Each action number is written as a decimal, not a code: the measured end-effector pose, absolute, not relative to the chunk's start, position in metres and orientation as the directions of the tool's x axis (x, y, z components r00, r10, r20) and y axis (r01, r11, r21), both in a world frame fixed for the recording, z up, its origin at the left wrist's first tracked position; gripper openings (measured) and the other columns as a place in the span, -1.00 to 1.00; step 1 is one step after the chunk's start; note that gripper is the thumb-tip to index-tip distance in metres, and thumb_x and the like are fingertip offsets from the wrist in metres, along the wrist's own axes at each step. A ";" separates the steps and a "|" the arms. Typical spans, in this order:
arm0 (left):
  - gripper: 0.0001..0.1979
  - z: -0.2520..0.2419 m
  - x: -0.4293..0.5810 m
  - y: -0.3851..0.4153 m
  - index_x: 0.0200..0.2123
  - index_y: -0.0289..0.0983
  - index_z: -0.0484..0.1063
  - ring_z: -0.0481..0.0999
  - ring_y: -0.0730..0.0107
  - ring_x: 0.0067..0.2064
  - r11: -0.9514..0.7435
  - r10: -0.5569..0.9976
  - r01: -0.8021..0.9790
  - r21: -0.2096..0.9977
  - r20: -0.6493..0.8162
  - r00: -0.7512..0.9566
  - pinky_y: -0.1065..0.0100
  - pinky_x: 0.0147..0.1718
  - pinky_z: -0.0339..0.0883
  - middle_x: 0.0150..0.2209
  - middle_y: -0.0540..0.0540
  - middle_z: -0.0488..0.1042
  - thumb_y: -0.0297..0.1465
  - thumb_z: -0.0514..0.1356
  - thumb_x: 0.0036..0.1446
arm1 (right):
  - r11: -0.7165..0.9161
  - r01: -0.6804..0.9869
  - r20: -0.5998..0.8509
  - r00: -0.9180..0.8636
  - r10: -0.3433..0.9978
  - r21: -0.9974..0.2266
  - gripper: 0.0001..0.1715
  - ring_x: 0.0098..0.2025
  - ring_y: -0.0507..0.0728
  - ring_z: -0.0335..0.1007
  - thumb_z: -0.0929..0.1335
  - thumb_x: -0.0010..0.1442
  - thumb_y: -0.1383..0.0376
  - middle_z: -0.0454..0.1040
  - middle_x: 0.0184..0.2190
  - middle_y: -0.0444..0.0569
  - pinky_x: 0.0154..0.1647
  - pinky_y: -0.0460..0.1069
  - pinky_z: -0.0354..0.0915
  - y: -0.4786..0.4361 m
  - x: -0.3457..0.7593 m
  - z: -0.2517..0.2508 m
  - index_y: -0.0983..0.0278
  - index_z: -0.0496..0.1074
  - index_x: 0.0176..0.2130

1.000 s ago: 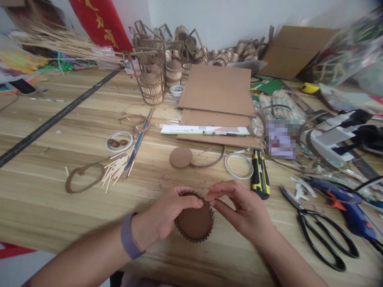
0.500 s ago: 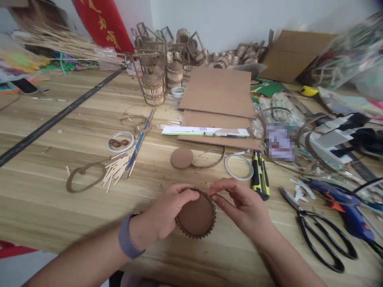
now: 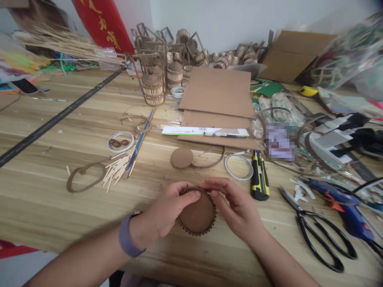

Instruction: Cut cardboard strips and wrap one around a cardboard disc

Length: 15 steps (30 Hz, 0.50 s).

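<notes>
A round brown cardboard disc [image 3: 197, 215] with a ridged, corrugated rim is held just above the wooden table, tilted toward me. My left hand [image 3: 170, 207] grips its left side, the thumb lying over the inner face and the fingers behind the rim. At the upper right of the rim, my right hand [image 3: 235, 205] has its thumb and index finger on the edge, closed round it. Beyond the hands lie a plain cardboard circle [image 3: 182, 158] and a curved corrugated strip [image 3: 209, 165].
Right of the hands are a yellow-black utility knife [image 3: 259, 179], black-handled scissors [image 3: 320, 235] and a blue glue gun [image 3: 348, 211]. A white tape ring [image 3: 238, 166], small wooden sticks [image 3: 116, 171] and cardboard sheets [image 3: 218, 91] lie farther off. Miniature wooden buckets [image 3: 152, 87] stand behind.
My right hand has shifted slightly left along the rim, its fingers now farther over the top edge. The disc has tilted or risen a little; my left hand keeps its grip.
</notes>
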<state>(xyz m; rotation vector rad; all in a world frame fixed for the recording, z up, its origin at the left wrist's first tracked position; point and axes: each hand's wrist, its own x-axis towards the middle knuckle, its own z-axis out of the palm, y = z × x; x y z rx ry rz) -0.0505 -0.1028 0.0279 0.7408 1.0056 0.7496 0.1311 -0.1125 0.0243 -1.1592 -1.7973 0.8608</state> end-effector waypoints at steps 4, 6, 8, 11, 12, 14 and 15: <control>-0.83 0.027 -0.050 -0.104 -0.36 -0.27 0.55 0.43 0.26 -0.20 0.570 0.804 -0.223 0.791 -0.482 0.347 0.28 -0.15 0.22 -0.33 -0.04 0.56 -0.36 0.36 -0.08 | 0.378 0.424 0.297 -0.246 0.923 -0.823 -0.78 -0.22 0.09 0.61 0.26 0.31 0.33 0.64 -0.25 -0.02 -0.19 -0.04 0.50 -0.114 0.130 0.025 0.19 0.36 -0.04; -0.85 0.026 -0.049 -0.104 -0.36 -0.28 0.56 0.44 0.26 -0.20 0.562 0.809 -0.222 0.796 -0.474 0.348 0.28 -0.14 0.22 -0.34 -0.04 0.56 -0.37 0.36 -0.07 | 0.393 0.436 0.313 -0.245 0.917 -0.809 -0.78 -0.24 0.09 0.61 0.26 0.30 0.35 0.63 -0.27 -0.02 -0.21 -0.04 0.50 -0.114 0.129 0.026 0.19 0.36 -0.05; -0.85 0.026 -0.049 -0.103 -0.36 -0.28 0.56 0.45 0.27 -0.20 0.555 0.813 -0.226 0.801 -0.464 0.351 0.28 -0.13 0.22 -0.34 -0.04 0.56 -0.38 0.35 -0.06 | 0.409 0.441 0.331 -0.245 0.911 -0.799 -0.78 -0.25 0.09 0.61 0.27 0.29 0.35 0.63 -0.28 -0.03 -0.22 -0.04 0.50 -0.114 0.128 0.026 0.18 0.37 -0.06; -0.85 0.026 -0.049 -0.102 -0.37 -0.28 0.56 0.45 0.28 -0.22 0.548 0.819 -0.238 0.802 -0.457 0.347 0.30 -0.16 0.23 -0.34 -0.03 0.57 -0.36 0.37 -0.07 | 0.417 0.441 0.342 -0.241 0.908 -0.795 -0.78 -0.23 0.10 0.60 0.30 0.26 0.35 0.62 -0.26 -0.03 -0.22 -0.04 0.51 -0.115 0.126 0.025 0.18 0.40 -0.08; -0.85 0.026 -0.050 -0.102 -0.38 -0.28 0.56 0.45 0.28 -0.22 0.543 0.824 -0.245 0.803 -0.452 0.343 0.30 -0.17 0.23 -0.34 -0.03 0.57 -0.36 0.37 -0.07 | 0.419 0.443 0.346 -0.239 0.907 -0.792 -0.78 -0.24 0.10 0.60 0.31 0.25 0.35 0.62 -0.26 -0.03 -0.23 -0.04 0.51 -0.115 0.125 0.025 0.18 0.41 -0.09; -0.83 0.027 -0.050 -0.101 -0.36 -0.28 0.57 0.47 0.26 -0.20 0.530 0.833 -0.258 0.808 -0.437 0.340 0.29 -0.16 0.25 -0.32 -0.05 0.58 -0.34 0.37 -0.07 | 0.420 0.456 0.353 -0.229 0.907 -0.785 -0.78 -0.27 0.09 0.58 0.33 0.22 0.35 0.61 -0.27 -0.04 -0.26 -0.05 0.51 -0.116 0.124 0.023 0.18 0.44 -0.10; -0.81 0.027 -0.050 -0.101 -0.34 -0.28 0.58 0.48 0.24 -0.18 0.523 0.837 -0.264 0.810 -0.431 0.337 0.29 -0.15 0.26 -0.31 -0.06 0.59 -0.33 0.37 -0.06 | 0.420 0.464 0.358 -0.218 0.908 -0.780 -0.78 -0.29 0.09 0.58 0.34 0.22 0.35 0.61 -0.28 -0.04 -0.28 -0.05 0.50 -0.117 0.123 0.023 0.18 0.45 -0.10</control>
